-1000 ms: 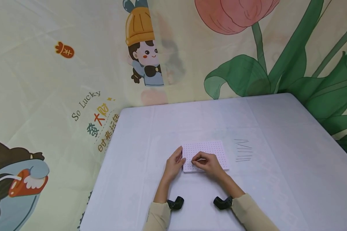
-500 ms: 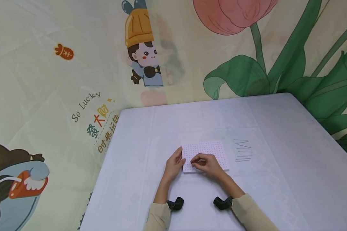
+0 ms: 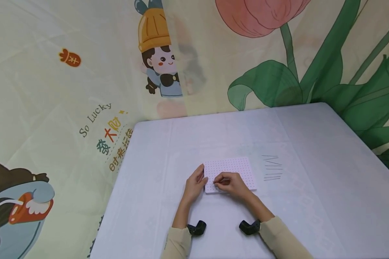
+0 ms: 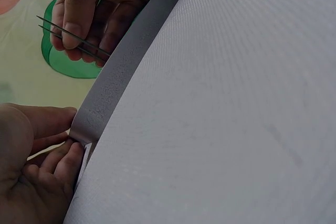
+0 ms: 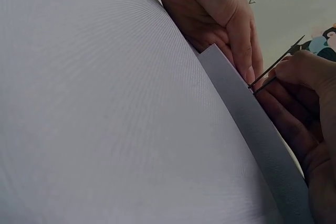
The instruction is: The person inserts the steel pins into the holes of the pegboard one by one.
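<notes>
A pale pegboard (image 3: 230, 165) with a grid of small holes lies on the table. Its left edge is gripped by my left hand (image 3: 194, 183), thumb and fingers at the side near the front corner. Over the board's front left part, my right hand (image 3: 231, 183) pinches a thin dark stick (image 5: 278, 61) between thumb and fingertips. A second thin stick (image 4: 73, 43) shows close beside it in the left wrist view, both running down to the board's top. My right fingers hide their lower ends in the head view.
Several thin dark sticks (image 3: 273, 168) lie in a loose column on the white table (image 3: 311, 144), right of the pegboard. A patterned cloth (image 3: 100, 54) hangs behind and left of the table. Black wrist cameras (image 3: 197, 228) sit at both cuffs.
My right hand has shifted very slightly left over the pegboard, still pinching the stick. My left hand and the sticks on the table stay in place.
</notes>
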Demonstrator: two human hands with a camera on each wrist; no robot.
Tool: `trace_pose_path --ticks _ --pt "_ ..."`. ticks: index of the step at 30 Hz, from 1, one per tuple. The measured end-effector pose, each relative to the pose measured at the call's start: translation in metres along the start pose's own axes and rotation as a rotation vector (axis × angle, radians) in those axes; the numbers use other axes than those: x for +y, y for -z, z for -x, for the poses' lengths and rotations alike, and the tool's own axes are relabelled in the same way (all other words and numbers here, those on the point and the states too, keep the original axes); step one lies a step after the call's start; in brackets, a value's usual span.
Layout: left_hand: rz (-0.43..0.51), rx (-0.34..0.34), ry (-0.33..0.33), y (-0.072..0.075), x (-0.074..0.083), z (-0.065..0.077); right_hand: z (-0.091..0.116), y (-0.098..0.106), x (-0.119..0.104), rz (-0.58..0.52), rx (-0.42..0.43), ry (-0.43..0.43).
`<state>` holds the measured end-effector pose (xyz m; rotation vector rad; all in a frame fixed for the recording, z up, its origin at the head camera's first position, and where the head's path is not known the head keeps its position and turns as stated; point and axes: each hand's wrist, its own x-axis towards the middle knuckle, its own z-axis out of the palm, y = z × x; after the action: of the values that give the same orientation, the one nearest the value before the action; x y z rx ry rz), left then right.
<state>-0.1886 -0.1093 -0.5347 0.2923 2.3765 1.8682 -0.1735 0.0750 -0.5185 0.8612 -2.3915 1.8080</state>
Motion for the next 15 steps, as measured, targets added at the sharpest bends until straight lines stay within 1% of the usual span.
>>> trace_pose_path --ticks 5,8,12,15 --pt "-0.025 0.012 0.008 -0.002 -0.017 -0.005 0.001 0.0 -0.002 0.034 -0.01 0.018" --pt "-0.015 0.01 0.002 -0.001 -0.008 -0.003 0.001 0.0 -0.002 0.047 -0.015 0.054" --pt "-0.012 -0.005 -0.007 0.0 0.009 0.002 0.001 0.001 -0.001 0.056 -0.023 0.121" --pt "-0.023 -0.007 -0.013 0.0 0.009 0.003 0.001 0.002 -0.001 0.063 -0.02 0.157"
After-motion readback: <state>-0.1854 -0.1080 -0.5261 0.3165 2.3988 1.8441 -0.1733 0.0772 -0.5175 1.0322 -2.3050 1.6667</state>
